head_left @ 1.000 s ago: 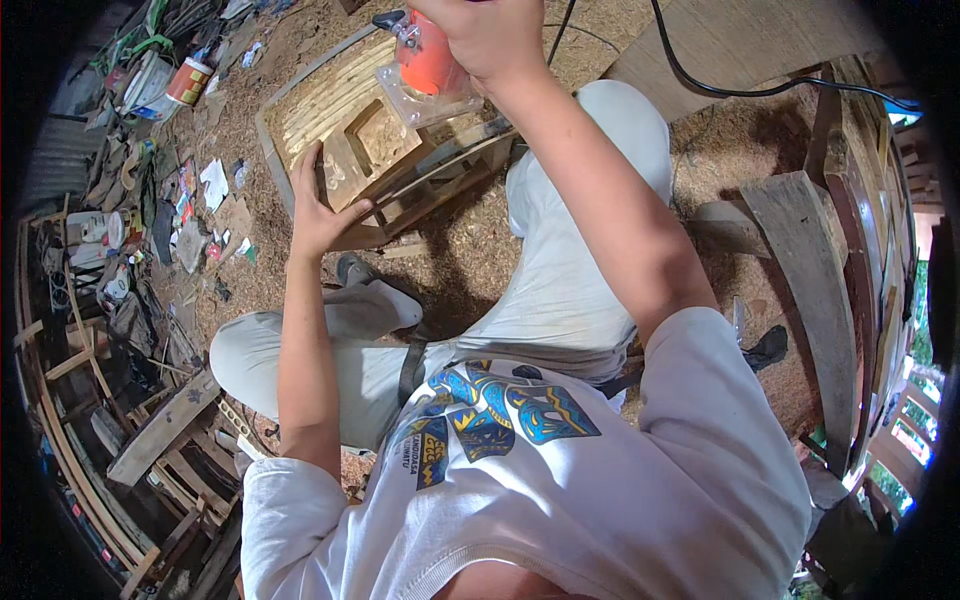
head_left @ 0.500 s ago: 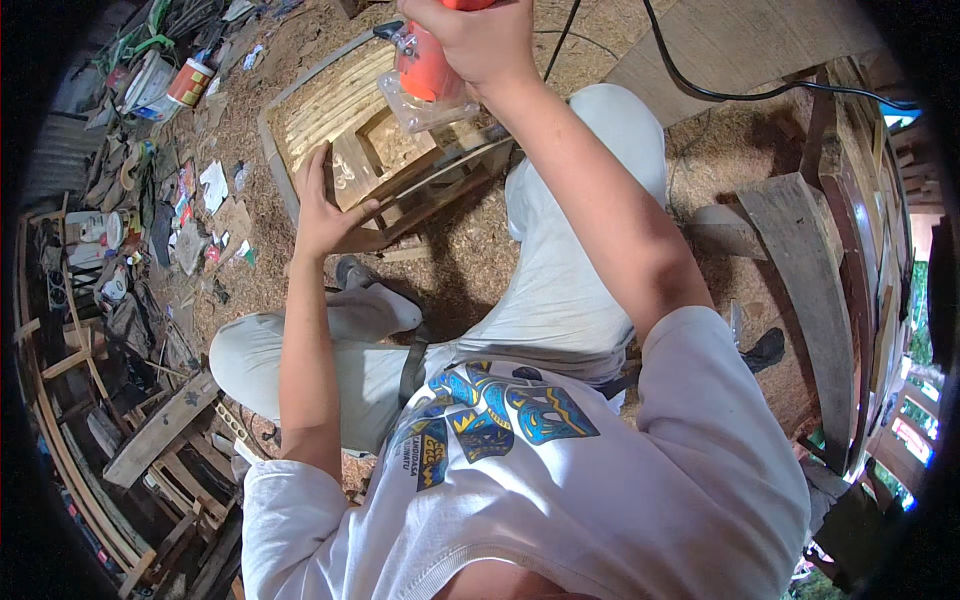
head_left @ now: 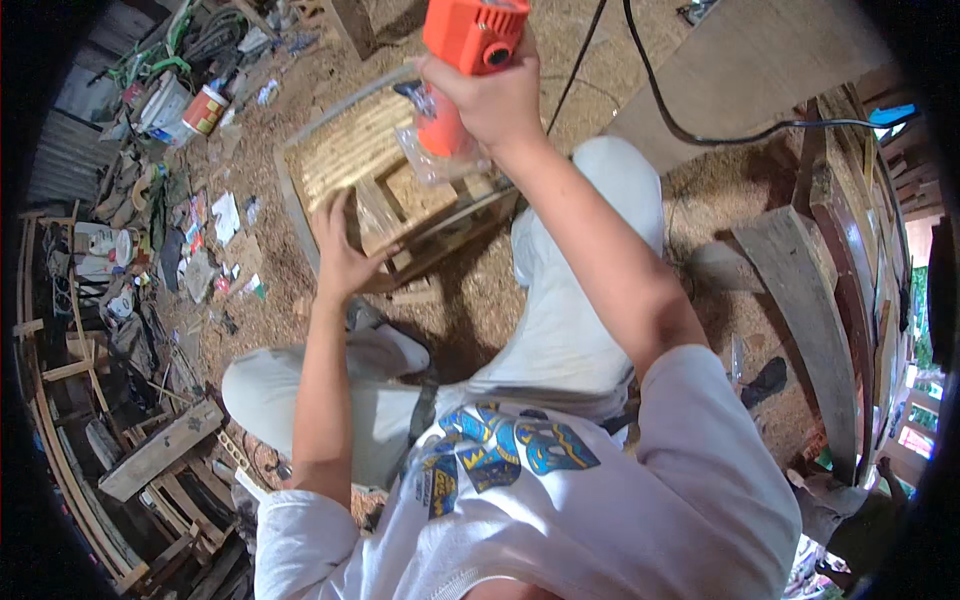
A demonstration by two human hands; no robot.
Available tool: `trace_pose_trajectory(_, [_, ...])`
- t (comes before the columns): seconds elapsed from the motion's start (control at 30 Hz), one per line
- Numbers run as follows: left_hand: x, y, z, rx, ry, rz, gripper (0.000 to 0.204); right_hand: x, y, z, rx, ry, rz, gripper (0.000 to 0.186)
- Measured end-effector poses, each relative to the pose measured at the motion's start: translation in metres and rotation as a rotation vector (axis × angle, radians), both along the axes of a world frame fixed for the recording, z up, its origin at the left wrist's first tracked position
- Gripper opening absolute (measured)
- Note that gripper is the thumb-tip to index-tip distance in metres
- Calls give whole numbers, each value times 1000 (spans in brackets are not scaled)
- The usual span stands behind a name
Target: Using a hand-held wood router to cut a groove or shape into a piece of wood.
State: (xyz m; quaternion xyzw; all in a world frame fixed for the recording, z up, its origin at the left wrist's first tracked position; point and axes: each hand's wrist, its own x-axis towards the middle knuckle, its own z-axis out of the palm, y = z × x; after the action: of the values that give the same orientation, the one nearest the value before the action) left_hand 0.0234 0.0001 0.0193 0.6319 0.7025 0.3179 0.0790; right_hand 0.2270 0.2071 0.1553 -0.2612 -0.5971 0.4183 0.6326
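My right hand is wrapped around an orange-red trim router with a clear plastic base, held over the right part of a wooden workpiece. Beneath it lies a pale wooden block with a squared recess, on a slatted wooden piece. My left hand rests at the block's left end, fingers spread and thumb along the near edge. The router's bit is hidden, so I cannot tell whether it touches the wood.
A black power cord runs to the right past a broad flat board. Curved planks stand at the right. Scrap, a red-and-white bucket and piled timber fill the left. Sawdust covers the ground around my legs.
The whole view has shifted, so the workpiece and both hands appear lower and slightly right. More of the router's top shows. Both hands keep about the same places on the work.
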Motion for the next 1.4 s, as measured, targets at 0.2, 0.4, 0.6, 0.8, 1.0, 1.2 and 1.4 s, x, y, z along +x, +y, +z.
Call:
trace_pose_trajectory(0.2, [7,-5,17,117,205,-53,123,10,-4,10,38,-44,-8,67])
trace_pose_trajectory(0.4, [2,5,22,87,172,-78,114,6,-1,14,27,13,-30,68])
trace_pose_trajectory(0.6, [-6,12,21,-106,99,-76,107,1,-5,11,-28,42,-14,68])
trace_pose_trajectory(0.8, [3,31,32,-67,210,-142,101,-6,-1,4,3,-39,-44,67])
trace_pose_trajectory(1.0, [21,45,36,-180,398,-150,90,-6,-4,8,-96,-8,95,66])
trace_pose_trajectory(1.2, [17,49,25,-138,368,-155,78,-9,-2,7,-75,55,27,70])
trace_pose_trajectory(1.4, [19,48,23,-96,345,-159,71,-3,1,9,37,-50,-101,70])
